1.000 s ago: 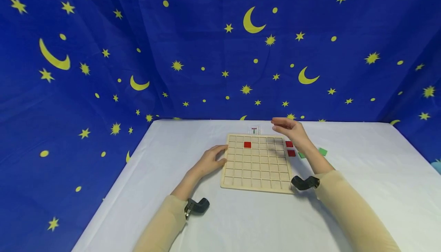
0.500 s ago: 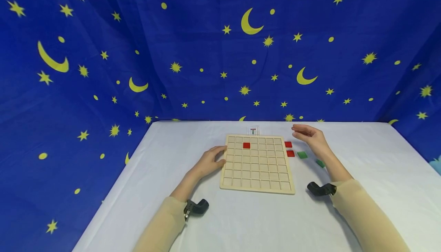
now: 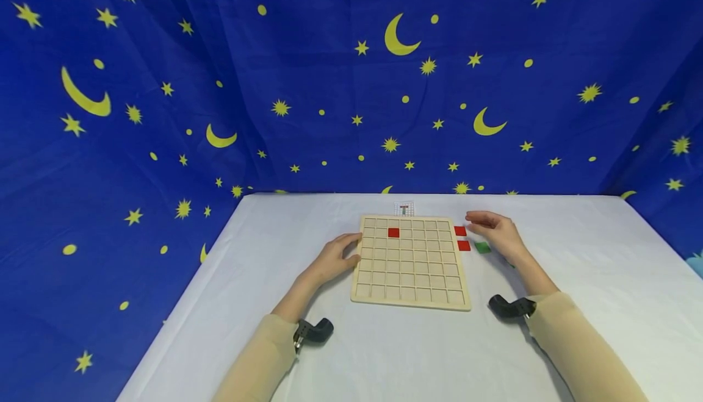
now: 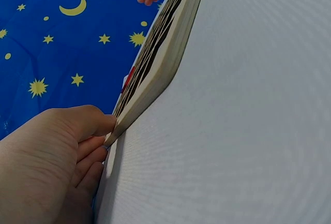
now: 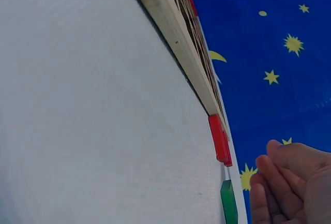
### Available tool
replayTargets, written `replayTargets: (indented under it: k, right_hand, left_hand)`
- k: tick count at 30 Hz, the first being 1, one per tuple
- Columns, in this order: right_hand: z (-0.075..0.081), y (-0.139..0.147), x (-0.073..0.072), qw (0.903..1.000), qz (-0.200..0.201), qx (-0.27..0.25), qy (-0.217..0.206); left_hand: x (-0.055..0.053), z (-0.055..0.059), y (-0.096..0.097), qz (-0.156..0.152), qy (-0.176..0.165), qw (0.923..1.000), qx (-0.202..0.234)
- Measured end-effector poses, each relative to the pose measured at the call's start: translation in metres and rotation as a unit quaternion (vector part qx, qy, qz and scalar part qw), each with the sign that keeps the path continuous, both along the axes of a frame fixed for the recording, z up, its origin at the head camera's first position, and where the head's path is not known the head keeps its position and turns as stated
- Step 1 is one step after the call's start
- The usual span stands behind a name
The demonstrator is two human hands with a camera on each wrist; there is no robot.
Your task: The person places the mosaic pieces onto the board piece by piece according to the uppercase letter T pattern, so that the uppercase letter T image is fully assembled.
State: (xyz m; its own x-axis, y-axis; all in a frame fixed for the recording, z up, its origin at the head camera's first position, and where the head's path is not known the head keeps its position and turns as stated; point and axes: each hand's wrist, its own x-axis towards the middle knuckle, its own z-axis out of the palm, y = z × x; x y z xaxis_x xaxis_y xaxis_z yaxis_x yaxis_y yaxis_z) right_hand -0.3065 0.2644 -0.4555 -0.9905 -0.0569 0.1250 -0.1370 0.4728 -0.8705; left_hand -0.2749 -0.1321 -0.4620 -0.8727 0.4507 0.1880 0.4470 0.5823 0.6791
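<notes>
A wooden grid board [image 3: 409,265] lies on the table with one red tile [image 3: 393,232] in an upper cell. Against its left edge rest the thumb and fingertips of my left hand [image 3: 331,258], spread along the side; the left wrist view shows this hand [image 4: 57,157] touching the board's rim [image 4: 155,84]. My right hand [image 3: 501,235] hovers right of the board with nothing held, fingers loosely bent beside another red tile [image 3: 460,230]. A second loose red tile [image 3: 464,246] and a green tile [image 3: 483,247] lie nearby. Another green tile is mostly hidden below the right wrist.
Behind the board lies a small printed grid card [image 3: 404,208] with a red and green T shape. The white-covered table [image 3: 384,353] ends at a blue cloth [image 3: 329,54] with stars and moons. Black wrist mounts [image 3: 511,307] stick out from both sleeves.
My right hand has moved from over the board's upper right to the right of the red tiles, then dipped lower. The left hand stays at the board's edge.
</notes>
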Motion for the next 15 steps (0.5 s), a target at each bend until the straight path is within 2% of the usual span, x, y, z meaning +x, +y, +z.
replayTargets:
  k: [7, 15]
  right_hand:
    - [-0.0086, 0.0001, 0.0001, 0.9998, 0.009, 0.017, 0.004]
    - [-0.0105, -0.0017, -0.0008, 0.9967, 0.02, 0.074, 0.028]
  left_hand:
    - [0.0003, -0.0001, 0.0003, 0.0, -0.003, 1.0, 0.001]
    - [-0.0003, -0.0009, 0.0001, 0.0, 0.003, 1.0, 0.004]
